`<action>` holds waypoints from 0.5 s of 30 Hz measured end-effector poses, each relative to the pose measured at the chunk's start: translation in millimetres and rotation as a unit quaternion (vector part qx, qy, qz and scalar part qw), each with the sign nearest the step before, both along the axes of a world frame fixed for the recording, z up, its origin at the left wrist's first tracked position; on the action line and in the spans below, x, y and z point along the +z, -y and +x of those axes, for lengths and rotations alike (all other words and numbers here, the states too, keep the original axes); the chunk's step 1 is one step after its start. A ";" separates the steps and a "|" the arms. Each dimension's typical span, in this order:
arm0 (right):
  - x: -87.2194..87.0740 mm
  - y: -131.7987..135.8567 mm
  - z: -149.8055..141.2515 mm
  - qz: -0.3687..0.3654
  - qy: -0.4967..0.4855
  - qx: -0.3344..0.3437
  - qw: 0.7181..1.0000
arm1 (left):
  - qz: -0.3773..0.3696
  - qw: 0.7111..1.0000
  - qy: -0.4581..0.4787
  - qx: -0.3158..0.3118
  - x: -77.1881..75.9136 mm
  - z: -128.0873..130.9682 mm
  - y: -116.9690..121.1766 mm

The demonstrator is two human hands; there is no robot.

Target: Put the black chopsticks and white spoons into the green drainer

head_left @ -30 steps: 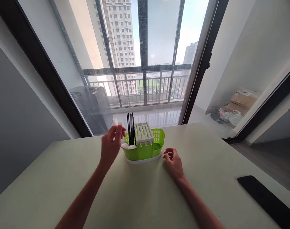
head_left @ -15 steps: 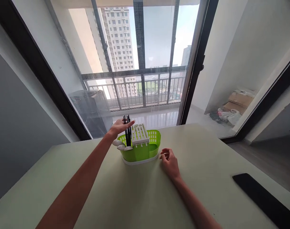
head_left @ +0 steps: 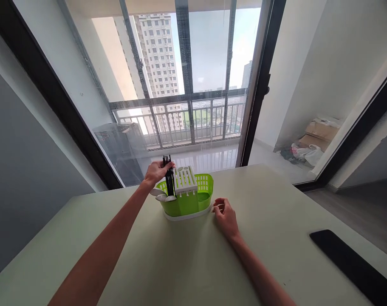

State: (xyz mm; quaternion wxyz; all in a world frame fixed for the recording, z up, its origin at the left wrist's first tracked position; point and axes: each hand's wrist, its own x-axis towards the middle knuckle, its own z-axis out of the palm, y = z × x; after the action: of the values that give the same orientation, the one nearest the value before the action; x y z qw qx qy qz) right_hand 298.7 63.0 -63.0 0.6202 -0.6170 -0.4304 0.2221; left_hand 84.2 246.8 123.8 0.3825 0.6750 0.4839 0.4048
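Note:
My left hand (head_left: 157, 171) is closed round the upper part of a bundle of black chopsticks (head_left: 170, 182), which stand upright in a green utensil holder (head_left: 185, 206). White spoons (head_left: 161, 197) hang with their bowls over the holder's front left rim. A white slotted rack (head_left: 185, 178) covers the holder's middle, and its right side is an open basket with a grid wall. My right hand (head_left: 225, 216) rests on the table by the holder's right end, fingers curled and slightly apart, with nothing seen in them.
The holder stands on a pale table (head_left: 180, 263) near its far edge. A long black flat object (head_left: 352, 263) lies at the right. Beyond the table is a glass window with dark frames (head_left: 253, 106); cardboard and plastic bags (head_left: 311, 153) lie behind the glass on the right.
My left hand has moved from beside the spoons to the chopsticks, opened behind them, then closed on them. My right hand has stayed by the holder. The view has shifted slightly.

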 end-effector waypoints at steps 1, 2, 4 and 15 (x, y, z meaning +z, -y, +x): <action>0.0 0.0 0.1 -0.001 0.000 0.001 1.000 | -0.002 1.000 0.010 -0.009 0.6 -0.7 0.5; 0.0 0.0 0.2 -0.002 0.000 0.002 1.000 | -0.005 1.000 0.021 -0.018 2.0 -1.5 1.4; 0.2 0.3 0.2 -0.004 -0.001 0.003 1.000 | -0.002 0.999 0.042 -0.022 7.2 -3.9 4.0; -2.9 1.1 2.0 -0.009 -0.002 0.006 1.000 | 0.032 0.987 0.155 0.035 53.5 -42.2 14.5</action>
State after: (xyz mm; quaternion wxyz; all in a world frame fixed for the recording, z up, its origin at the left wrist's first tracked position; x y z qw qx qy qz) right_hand 300.7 61.9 -65.9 0.6143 -0.6194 -0.4309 0.2307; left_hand 42.0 232.3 177.2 0.4167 0.5983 0.4292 0.5331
